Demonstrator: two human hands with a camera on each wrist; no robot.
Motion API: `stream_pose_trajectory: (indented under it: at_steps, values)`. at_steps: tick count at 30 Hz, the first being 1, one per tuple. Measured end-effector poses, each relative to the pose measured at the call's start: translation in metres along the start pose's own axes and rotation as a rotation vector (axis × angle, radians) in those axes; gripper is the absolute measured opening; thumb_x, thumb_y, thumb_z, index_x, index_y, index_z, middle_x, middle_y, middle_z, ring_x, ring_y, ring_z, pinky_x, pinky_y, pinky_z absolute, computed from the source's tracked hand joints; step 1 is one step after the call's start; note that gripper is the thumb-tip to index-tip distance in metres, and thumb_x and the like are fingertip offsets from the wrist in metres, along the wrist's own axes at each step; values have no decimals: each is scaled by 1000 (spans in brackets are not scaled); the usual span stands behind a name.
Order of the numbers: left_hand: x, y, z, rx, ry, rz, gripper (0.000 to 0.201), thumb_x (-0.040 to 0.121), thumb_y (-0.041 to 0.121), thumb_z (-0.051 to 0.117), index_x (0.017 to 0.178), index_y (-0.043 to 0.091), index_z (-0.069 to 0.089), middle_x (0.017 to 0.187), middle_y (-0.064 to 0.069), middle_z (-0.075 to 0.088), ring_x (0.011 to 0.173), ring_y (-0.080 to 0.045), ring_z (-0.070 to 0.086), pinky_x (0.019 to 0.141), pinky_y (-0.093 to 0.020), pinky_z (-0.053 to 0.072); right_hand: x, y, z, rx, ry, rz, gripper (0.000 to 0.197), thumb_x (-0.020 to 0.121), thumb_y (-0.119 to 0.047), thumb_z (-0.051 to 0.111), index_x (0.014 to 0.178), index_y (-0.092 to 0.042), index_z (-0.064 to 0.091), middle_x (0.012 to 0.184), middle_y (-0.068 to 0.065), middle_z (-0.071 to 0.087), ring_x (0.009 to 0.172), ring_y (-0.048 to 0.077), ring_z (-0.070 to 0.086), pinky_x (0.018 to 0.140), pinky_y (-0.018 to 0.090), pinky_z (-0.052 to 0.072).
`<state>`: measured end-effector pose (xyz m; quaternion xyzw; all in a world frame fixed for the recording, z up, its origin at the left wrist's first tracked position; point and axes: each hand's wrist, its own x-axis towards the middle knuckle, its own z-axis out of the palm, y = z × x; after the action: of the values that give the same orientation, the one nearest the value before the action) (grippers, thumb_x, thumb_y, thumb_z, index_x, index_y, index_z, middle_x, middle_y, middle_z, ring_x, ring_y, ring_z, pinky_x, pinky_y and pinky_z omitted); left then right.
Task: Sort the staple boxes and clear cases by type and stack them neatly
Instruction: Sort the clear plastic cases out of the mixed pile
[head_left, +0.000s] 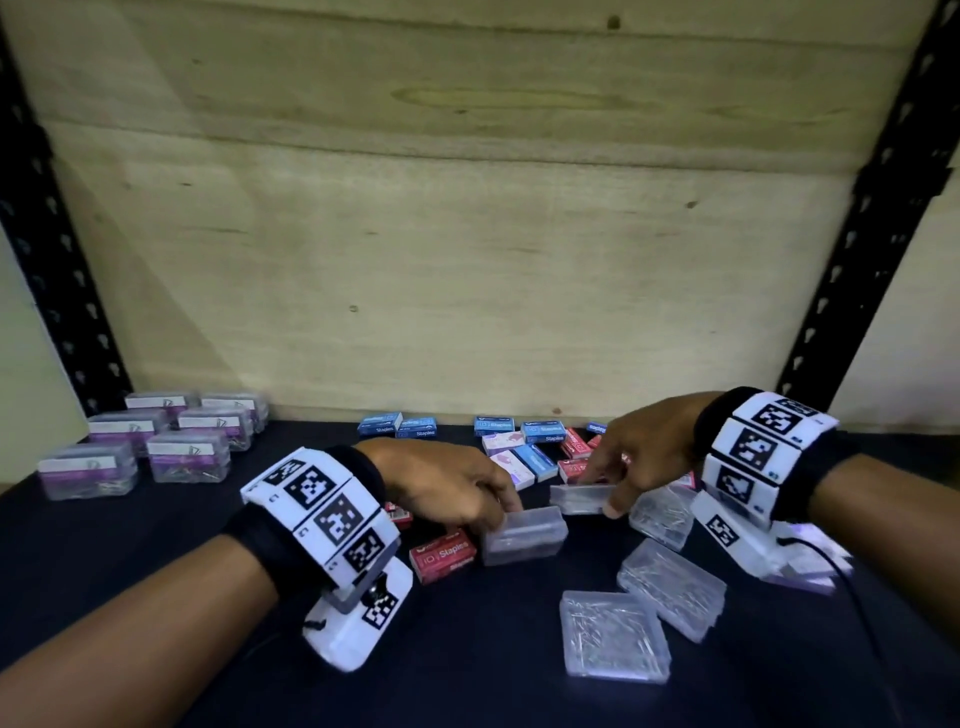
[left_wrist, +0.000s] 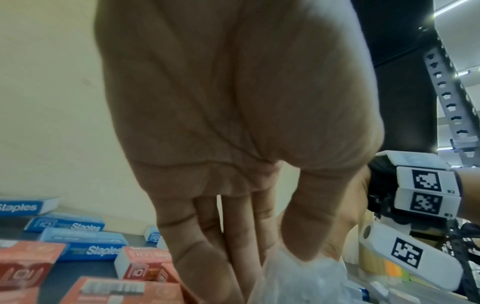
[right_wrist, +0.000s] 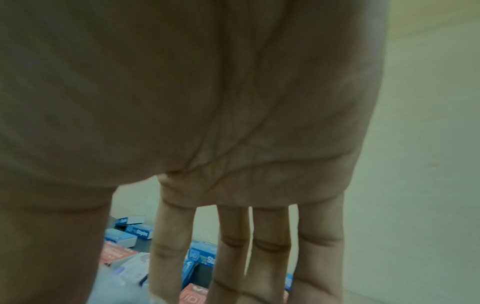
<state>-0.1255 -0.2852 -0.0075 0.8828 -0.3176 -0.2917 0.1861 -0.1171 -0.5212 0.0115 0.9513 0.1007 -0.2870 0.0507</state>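
From my head cam, my left hand (head_left: 441, 480) is down on a clear case (head_left: 523, 535) sitting on the dark shelf top (head_left: 156, 561), fingers curled over its near-left end and gripping it. Over at about 2 o'clock from that, my right hand (head_left: 636, 454) has a second clear case (head_left: 582, 499) pinched, thumb on the near edge and fingers draped over the far edge; can't really tell if that one is off the surface or resting on stuff. The left wrist cam just shows my palm and fingers (left_wrist: 207, 257) pointing down onto blurry clear plastic, so no extra detail there. The right wrist cam is mostly palm too. Three more flat clear cases (head_left: 670, 587) full of staples lie at roughly 4 o'clock from the left hand, two near me and one tucked under my right wrist. A red staple box (head_left: 442, 556) sits just beside the left-hand case at its 8 o'clock. The blue staple boxes (head_left: 410, 423), with pink and red ones mixed in, are scattered at 12 o'clock along the plywood back wall (head_left: 467, 234). At 10 o'clock there's a neat group of purple-labelled clip boxes (head_left: 156, 441).
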Motion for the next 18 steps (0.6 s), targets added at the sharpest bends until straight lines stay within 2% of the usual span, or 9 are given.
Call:
stream_pose_trajectory:
  at_steps: [2,3,4,6,8,10,13,15,18]
  values:
    - [4,-2,-1,14,12,-3,30,99,21,50,125,23,63,113,6,68,94,-9,62,82,-22,50,-3,4,-2,41,2,-7,12,86,-52,67,97,-50,68,101,-15,68,101,9,63,100,34,45]
    - [5,-2,-1,8,17,-7,30,100,21,48,126,23,62,112,7,68,92,-9,63,81,-22,50,-4,5,-2,60,-2,-5,4,87,-52,65,88,-49,68,101,-13,70,101,10,64,100,36,47]
    - [5,-2,-1,-9,22,-12,30,100,20,47,127,22,62,108,8,67,86,-7,61,79,-20,50,-6,7,-3,70,0,2,7,88,-53,63,85,-49,67,103,-10,71,100,11,65,100,38,47]
    - [6,-2,-2,-37,34,-18,29,101,25,47,126,23,62,102,10,65,77,-2,56,76,-20,50,-6,9,-3,96,-1,18,10,90,-56,59,87,-50,66,103,-7,72,97,11,66,100,39,47]
    - [6,-2,-2,-17,50,-17,30,98,43,51,120,27,64,105,8,67,79,-4,57,82,-25,51,-4,12,-1,144,5,12,13,93,-55,56,97,-48,66,101,-9,72,95,9,66,100,39,46]
    - [6,-2,-1,29,56,-4,38,90,58,57,116,31,64,103,13,67,84,-3,60,86,-25,50,-2,14,0,169,32,6,23,96,-51,52,110,-39,65,100,-11,70,94,9,66,99,37,47]
    - [9,-2,1,83,44,13,43,84,54,68,119,28,63,107,14,67,99,-6,63,97,-29,49,2,15,2,159,66,1,22,95,-48,56,111,-34,63,98,-5,72,93,13,67,94,35,49]
    - [12,-3,2,104,59,28,39,84,48,71,117,27,63,106,12,68,98,-8,64,96,-33,51,4,16,4,112,80,-21,15,94,-43,62,105,-33,62,99,-7,71,91,12,66,90,33,50]
    - [13,-4,0,97,88,47,34,86,44,70,115,26,65,103,13,70,94,-7,66,93,-33,53,5,16,3,103,118,-44,15,91,-39,67,102,-29,62,100,-7,71,86,10,66,82,28,50]
